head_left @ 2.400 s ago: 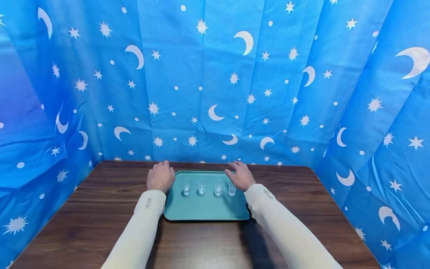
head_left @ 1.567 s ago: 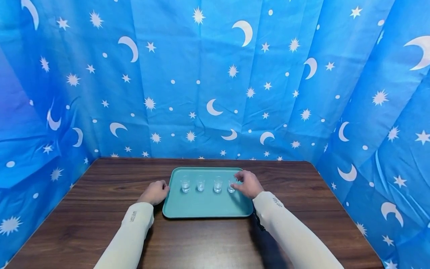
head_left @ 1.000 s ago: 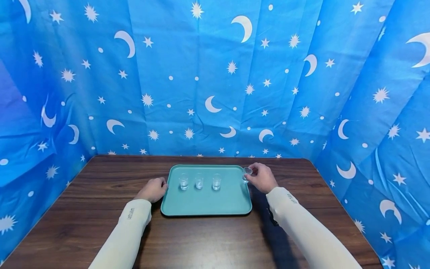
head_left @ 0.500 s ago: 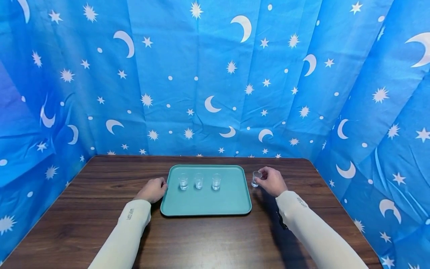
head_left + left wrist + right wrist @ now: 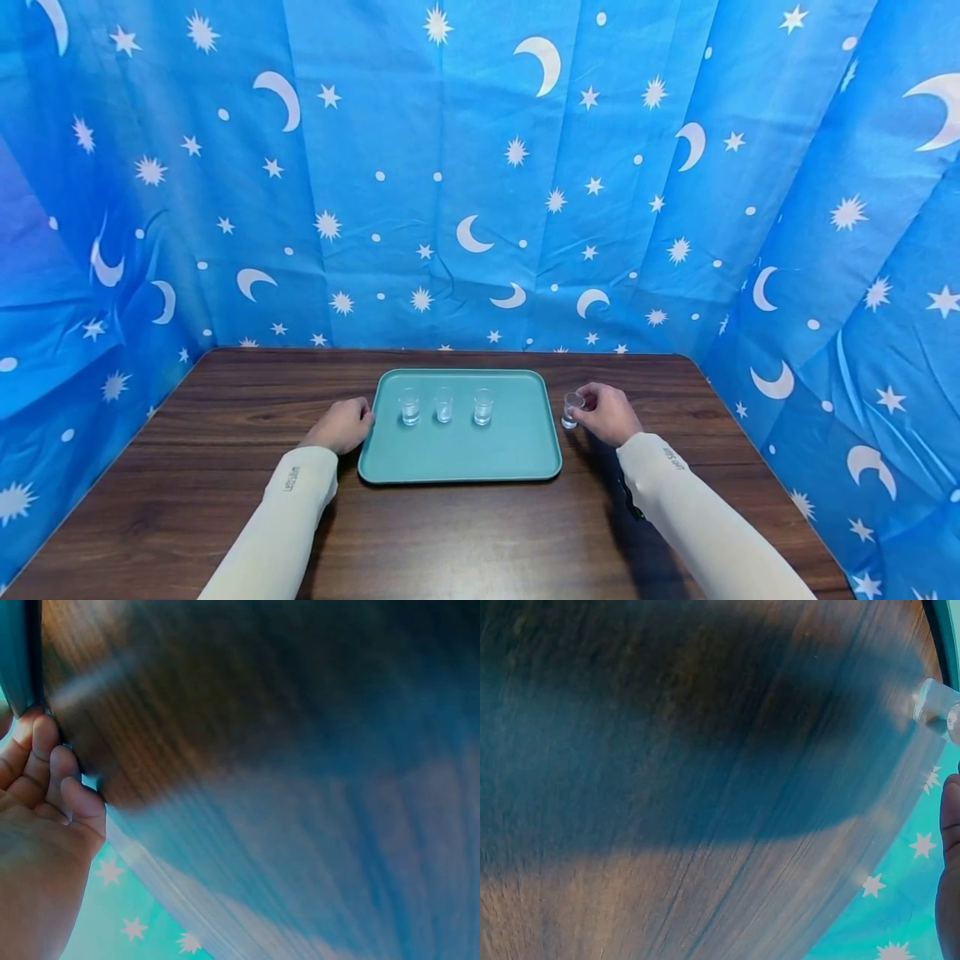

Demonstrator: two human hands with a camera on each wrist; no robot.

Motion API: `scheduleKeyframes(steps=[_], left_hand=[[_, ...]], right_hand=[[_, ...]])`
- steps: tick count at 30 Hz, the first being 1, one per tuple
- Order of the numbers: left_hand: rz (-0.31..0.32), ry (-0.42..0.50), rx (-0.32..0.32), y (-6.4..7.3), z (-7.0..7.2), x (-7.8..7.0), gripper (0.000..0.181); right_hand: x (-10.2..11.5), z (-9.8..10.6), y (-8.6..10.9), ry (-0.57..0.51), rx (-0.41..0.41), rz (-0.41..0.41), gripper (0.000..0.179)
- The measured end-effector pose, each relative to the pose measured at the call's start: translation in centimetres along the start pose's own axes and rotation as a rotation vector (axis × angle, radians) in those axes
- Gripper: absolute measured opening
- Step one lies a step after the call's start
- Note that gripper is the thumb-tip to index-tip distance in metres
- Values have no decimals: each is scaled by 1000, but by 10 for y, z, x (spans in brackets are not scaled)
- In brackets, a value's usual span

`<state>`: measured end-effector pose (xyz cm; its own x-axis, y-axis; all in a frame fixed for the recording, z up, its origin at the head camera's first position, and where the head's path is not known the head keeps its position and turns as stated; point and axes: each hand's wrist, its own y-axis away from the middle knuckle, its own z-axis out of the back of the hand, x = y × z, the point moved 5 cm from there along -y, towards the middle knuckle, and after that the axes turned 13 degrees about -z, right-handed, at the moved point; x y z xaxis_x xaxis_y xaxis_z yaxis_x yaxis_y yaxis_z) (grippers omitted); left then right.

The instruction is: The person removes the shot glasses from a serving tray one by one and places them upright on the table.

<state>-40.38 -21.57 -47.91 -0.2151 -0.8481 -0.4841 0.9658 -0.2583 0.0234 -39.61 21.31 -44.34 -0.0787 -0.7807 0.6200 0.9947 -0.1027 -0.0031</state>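
My right hand (image 5: 611, 417) pinches a small clear shot glass (image 5: 571, 414) between thumb and fingers, upright over the table just past the tray's right rim. In the right wrist view the glass (image 5: 936, 711) shows at the right edge, with part of the hand (image 5: 951, 855) below it. My left hand (image 5: 342, 426) grips the left rim of the green tray (image 5: 457, 458). The left wrist view shows that hand's curled fingers (image 5: 45, 739) at the tray's edge (image 5: 19, 660). On the tray stand three similar glasses, the left one (image 5: 409, 408), the middle one (image 5: 443, 407) and the right one (image 5: 483, 407).
The tray lies on a dark wooden table (image 5: 450, 542). A blue curtain (image 5: 480, 167) with white moons and stars hangs behind the table's far edge and along both sides.
My right hand took the rightmost glass, carried it over the tray's right rim and lowered it toward the table, lately nearer me. My left hand came down to the tray's left rim.
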Motion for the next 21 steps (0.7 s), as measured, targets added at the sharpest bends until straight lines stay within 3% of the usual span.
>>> scheduleKeyframes(steps=[11,21], left_hand=[[-2,10,-5,2,2,0,20],[-39,16,-29,3,1,1,20]], right_hand=[[8,6,-3,7,30,22,42],[42,4,-4,-62,16,107,45]])
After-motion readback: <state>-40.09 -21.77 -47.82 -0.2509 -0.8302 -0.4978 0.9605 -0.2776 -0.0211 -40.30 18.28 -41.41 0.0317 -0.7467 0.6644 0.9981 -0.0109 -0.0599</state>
